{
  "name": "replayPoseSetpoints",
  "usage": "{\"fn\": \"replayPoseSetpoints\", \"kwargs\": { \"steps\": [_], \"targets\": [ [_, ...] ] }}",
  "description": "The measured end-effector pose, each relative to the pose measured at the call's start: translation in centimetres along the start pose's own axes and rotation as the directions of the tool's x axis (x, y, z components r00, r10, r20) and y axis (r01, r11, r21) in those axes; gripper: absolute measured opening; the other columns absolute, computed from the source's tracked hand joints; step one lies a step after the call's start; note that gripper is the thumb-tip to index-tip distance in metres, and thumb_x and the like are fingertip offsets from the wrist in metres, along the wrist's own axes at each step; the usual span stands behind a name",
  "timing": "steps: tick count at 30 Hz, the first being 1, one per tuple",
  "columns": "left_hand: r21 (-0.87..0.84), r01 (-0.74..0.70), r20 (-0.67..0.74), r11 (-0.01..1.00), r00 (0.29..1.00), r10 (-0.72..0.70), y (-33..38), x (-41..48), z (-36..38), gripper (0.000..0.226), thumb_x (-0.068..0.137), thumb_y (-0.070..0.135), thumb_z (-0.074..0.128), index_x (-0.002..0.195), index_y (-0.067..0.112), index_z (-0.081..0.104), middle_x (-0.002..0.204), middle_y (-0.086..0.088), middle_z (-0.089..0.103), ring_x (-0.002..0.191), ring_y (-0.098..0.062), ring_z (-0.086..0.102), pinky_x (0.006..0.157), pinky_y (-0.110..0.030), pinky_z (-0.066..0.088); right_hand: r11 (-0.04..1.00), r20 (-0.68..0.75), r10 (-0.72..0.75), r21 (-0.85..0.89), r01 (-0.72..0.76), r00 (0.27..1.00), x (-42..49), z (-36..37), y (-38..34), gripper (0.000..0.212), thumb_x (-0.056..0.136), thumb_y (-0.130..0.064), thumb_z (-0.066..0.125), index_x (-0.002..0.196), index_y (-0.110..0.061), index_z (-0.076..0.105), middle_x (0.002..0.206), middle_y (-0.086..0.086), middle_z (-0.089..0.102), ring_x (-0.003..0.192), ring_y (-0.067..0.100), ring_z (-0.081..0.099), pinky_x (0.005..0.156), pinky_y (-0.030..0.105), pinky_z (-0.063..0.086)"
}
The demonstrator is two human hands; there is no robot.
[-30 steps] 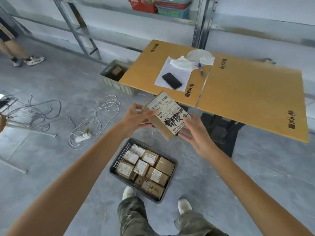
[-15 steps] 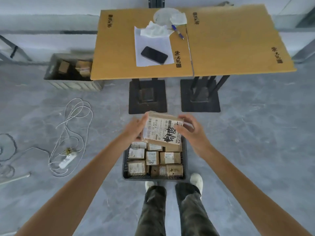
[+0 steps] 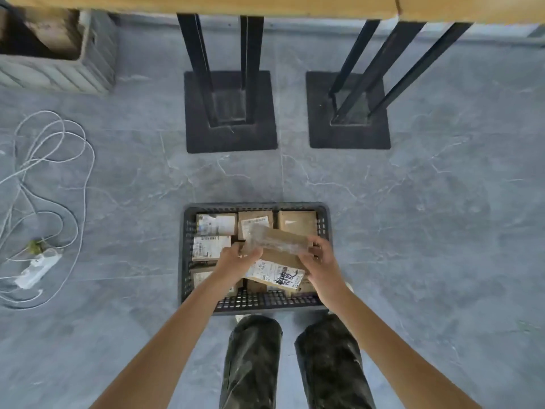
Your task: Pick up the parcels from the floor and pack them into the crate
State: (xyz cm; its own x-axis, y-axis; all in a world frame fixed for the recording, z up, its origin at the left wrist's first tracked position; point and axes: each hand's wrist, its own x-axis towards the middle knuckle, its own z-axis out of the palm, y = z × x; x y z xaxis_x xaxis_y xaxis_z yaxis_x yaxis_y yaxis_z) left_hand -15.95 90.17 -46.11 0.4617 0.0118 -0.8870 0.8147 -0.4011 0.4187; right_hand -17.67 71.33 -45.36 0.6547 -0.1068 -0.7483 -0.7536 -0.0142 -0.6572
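Observation:
A dark slotted plastic crate [image 3: 188, 261] stands on the grey floor just in front of my feet, with several brown cardboard parcels [image 3: 298, 222] lying flat inside it. A brown parcel with a white shipping label and black handwriting [image 3: 277, 261] is tilted over the crate's middle, low among the others. My left hand [image 3: 237, 262] grips its left end and my right hand [image 3: 320, 262] grips its right end. The parcel and my hands hide the crate's centre and some parcels beneath.
Two black table bases [image 3: 231, 137] [image 3: 349, 137] stand on the floor beyond the crate, under a wooden tabletop [image 3: 206, 4]. A grey crate [image 3: 59, 69] sits at the far left. White cables and a power strip [image 3: 37, 268] lie on the floor at left.
My head has tipped down and both hands have lowered the labelled parcel from above the crate into it. The tabletop has slid out of view to the top edge.

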Motion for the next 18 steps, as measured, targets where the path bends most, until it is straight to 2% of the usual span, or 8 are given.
{"fn": "replayPoseSetpoints", "kwargs": {
  "steps": [3,5,7,9,12,15,17,18],
  "targets": [
    [0.11,0.019,-0.008,0.994,1.0,-0.018,-6.8,5.6,3.1,0.019,0.086,0.024,0.062,0.104,0.021,0.057,0.097,-0.001,0.059,0.078,-0.011,0.055,0.07,-0.027,0.048,0.981,-0.001,0.029,-0.194,-0.029,1.0,4.5,0.8,7.4,0.04,0.088,-0.01,0.062,0.124,-0.022,0.048,0.12,0.004,0.055,0.098,0.018,0.061,0.082,0.039,0.056],
    [0.212,0.051,-0.004,0.976,0.999,-0.051,-10.6,8.3,5.2,0.006,0.089,0.021,0.057,0.091,0.024,0.052,0.093,-0.003,0.056,0.068,-0.008,0.049,0.061,-0.022,0.042,0.937,0.044,0.006,-0.349,0.01,0.999,7.2,1.5,11.6,0.038,0.088,-0.008,0.06,0.123,-0.019,0.051,0.124,0.0,0.054,0.107,0.014,0.056,0.094,0.037,0.051],
    [0.267,0.046,0.008,0.963,0.999,-0.05,-13.4,11.0,6.7,0.022,0.093,0.022,0.053,0.113,0.015,0.05,0.106,-0.006,0.055,0.08,-0.01,0.055,0.064,-0.017,0.04,0.862,0.103,-0.008,-0.504,0.059,0.995,9.6,2.3,15.0,0.038,0.09,-0.009,0.058,0.127,-0.017,0.049,0.125,-0.002,0.052,0.109,0.007,0.049,0.101,0.031,0.042],
    [0.288,0.051,0.0,0.956,0.999,-0.053,-15.2,13.5,8.0,0.036,0.096,0.021,0.049,0.129,0.009,0.043,0.117,-0.006,0.055,0.095,-0.018,0.059,0.069,-0.02,0.043,0.784,0.14,-0.023,-0.612,0.105,0.99,11.5,3.0,17.7,0.04,0.092,-0.013,0.055,0.131,-0.013,0.046,0.121,-0.001,0.051,0.105,0.003,0.045,0.098,0.023,0.035],
    [0.403,0.017,0.056,0.915,0.997,-0.043,-16.8,16.6,9.8,0.031,0.098,0.028,0.042,0.119,0.006,0.05,0.089,-0.003,0.059,0.071,-0.012,0.057,0.057,-0.021,0.044,0.667,0.17,-0.002,-0.734,0.128,0.985,13.6,3.0,21.0,0.041,0.095,-0.016,0.053,0.134,-0.01,0.044,0.129,0.004,0.051,0.116,0.012,0.047,0.096,0.02,0.03],
    [0.533,-0.028,0.08,0.845,0.997,-0.017,-17.4,17.7,10.4,0.028,0.099,0.032,0.039,0.106,0.008,0.05,0.077,-0.001,0.053,0.072,-0.015,0.056,0.059,-0.028,0.043,0.631,0.174,0.007,-0.765,0.13,0.985,14.6,2.2,22.7,0.039,0.096,-0.016,0.051,0.134,-0.014,0.048,0.121,0.004,0.06,0.104,0.01,0.057,0.095,0.02,0.038],
    [0.566,-0.043,0.091,0.823,0.996,-0.01,-17.9,17.9,10.1,0.035,0.1,0.035,0.034,0.101,0.007,0.054,0.075,-0.002,0.055,0.069,-0.017,0.057,0.062,-0.033,0.05,0.583,0.206,-0.025,-0.792,0.182,0.978,14.9,1.6,23.2,0.037,0.096,-0.023,0.051,0.133,-0.015,0.052,0.112,0.007,0.064,0.094,0.011,0.062,0.094,0.023,0.046],
    [0.568,-0.043,0.098,0.822,0.995,-0.016,-18.2,17.8,9.9,0.037,0.1,0.037,0.032,0.1,0.009,0.057,0.074,-0.002,0.057,0.067,-0.016,0.059,0.064,-0.034,0.053,0.566,0.212,-0.026,-0.802,0.189,0.977,14.8,1.4,23.1,0.038,0.096,-0.026,0.051,0.133,-0.015,0.052,0.109,0.008,0.064,0.088,0.008,0.061,0.087,0.015,0.046]
  ]
}}
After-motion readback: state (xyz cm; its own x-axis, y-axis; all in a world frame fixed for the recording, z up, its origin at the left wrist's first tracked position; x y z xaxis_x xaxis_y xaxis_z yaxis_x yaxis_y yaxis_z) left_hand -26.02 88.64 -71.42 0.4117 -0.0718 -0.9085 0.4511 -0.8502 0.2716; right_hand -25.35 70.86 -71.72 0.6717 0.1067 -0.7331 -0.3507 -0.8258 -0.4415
